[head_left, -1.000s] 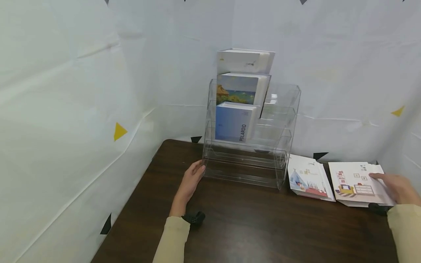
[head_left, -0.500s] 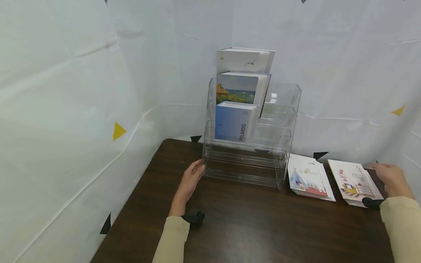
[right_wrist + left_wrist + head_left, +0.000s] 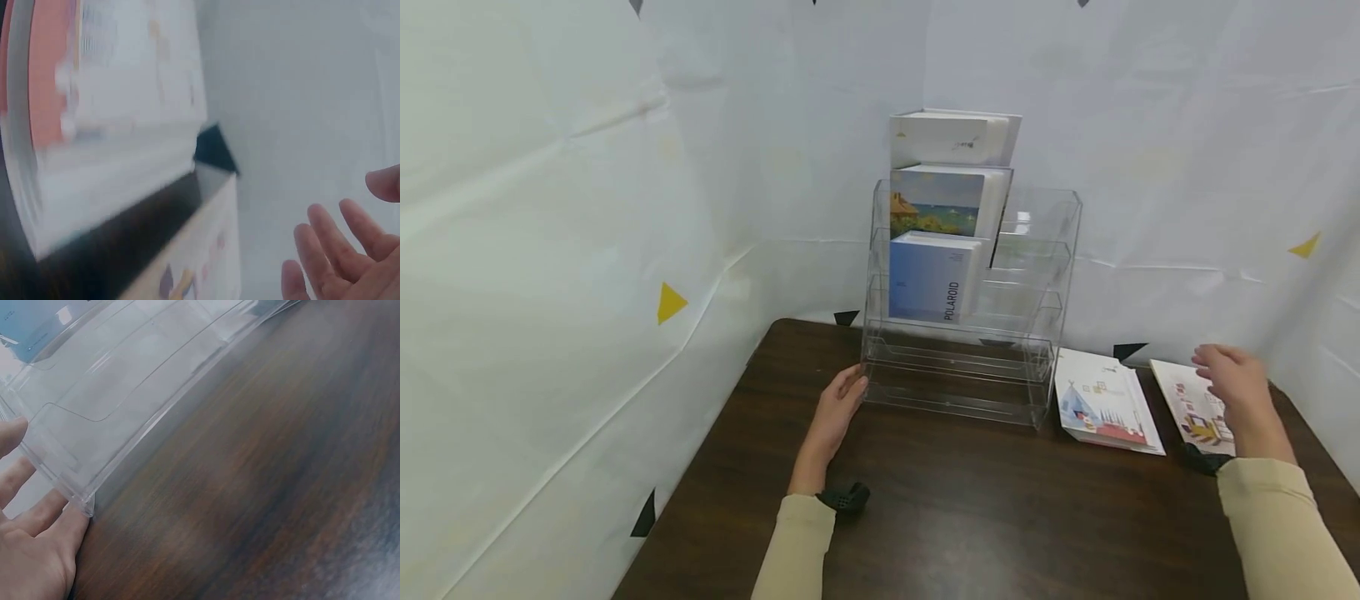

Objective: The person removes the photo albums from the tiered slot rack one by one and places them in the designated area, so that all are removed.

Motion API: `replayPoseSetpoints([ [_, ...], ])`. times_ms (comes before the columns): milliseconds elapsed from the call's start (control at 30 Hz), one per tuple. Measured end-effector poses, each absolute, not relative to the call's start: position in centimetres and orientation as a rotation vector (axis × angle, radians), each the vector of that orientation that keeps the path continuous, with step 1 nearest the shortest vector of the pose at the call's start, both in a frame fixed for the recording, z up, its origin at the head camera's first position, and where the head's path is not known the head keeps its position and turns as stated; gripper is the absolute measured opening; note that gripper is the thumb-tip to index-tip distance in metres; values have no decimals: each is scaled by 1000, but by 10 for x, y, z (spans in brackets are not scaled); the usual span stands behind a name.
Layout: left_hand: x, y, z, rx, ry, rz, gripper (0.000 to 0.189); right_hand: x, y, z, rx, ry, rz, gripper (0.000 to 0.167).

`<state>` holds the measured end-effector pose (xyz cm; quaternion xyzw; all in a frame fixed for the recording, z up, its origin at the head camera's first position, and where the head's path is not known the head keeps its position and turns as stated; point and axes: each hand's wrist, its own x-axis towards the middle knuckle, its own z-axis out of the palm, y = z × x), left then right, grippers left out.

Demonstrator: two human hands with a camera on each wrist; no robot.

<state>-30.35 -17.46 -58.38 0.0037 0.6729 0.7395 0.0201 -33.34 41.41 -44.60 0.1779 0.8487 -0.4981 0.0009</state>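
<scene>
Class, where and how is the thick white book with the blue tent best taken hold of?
Take the thick white tent book by its long right edge, probably best from its right, pinching both covers. It lies flat, page edges facing right, where a strip of dark brown table parts it from the white armchair-picture book; the clear plastic rack stands just left.

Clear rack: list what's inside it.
A white book, a seaside-picture book and a blue book, stepped from back to front. Each nearer book covers the lower front of the one behind.

"POLAROID" sideways on blue bk (image 3: 922, 280); top wht bk (image 3: 934, 143) txt illegible.
</scene>
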Motion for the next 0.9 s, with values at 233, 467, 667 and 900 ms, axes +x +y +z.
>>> replayPoseSetpoints([
  [233,-302,-175,-585,9,2098,2291,62,-324,371,-429,362,2724,-1732,52],
  [467,-303,-174,-584,6,2110,2289,60,-320,315,-406,168,2808,-1893,41],
  [667,-303,-173,-583,7,2119,2288,61,-320,272,-395,-24,2711,-2126,25],
  [900,-303,-173,-585,31,2158,2267,63,-328,221,-391,-211,2715,-2131,33],
])
